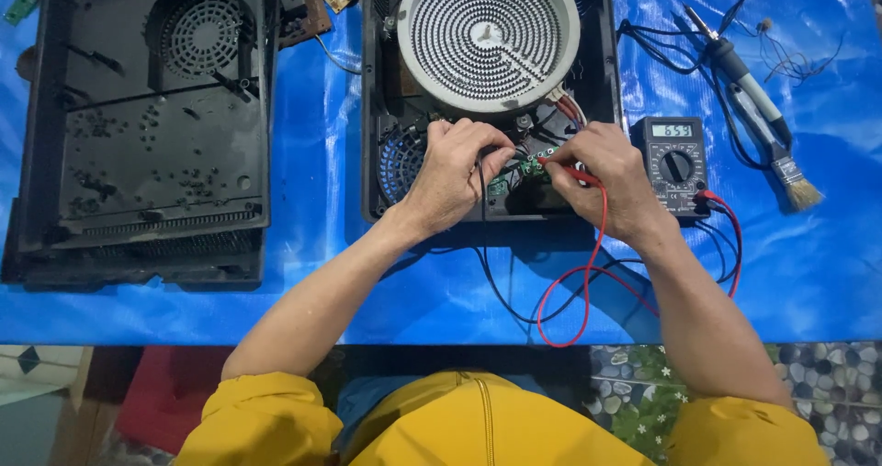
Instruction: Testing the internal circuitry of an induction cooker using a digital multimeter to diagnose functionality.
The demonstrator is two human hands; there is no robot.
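An opened electric cooker (377, 107) lies on the blue sheet, its round coiled heating element (487, 34) on top and a green circuit board (528, 167) at its near edge. My left hand (455, 172) pinches a black probe lead against the board. My right hand (606, 176) pinches the red probe, its tip on the same board. The red lead (588, 273) loops down over the table edge and back to a dark digital multimeter (675, 163) just right of the cooker.
An empty black cooker housing (147, 126) with a round fan grille sits at the left. A soldering iron (735, 62) and a small paintbrush (785, 167) lie at the right among black wires. Loose circuit boards (308, 2) rest at the back. The blue sheet (312, 199) covers the table.
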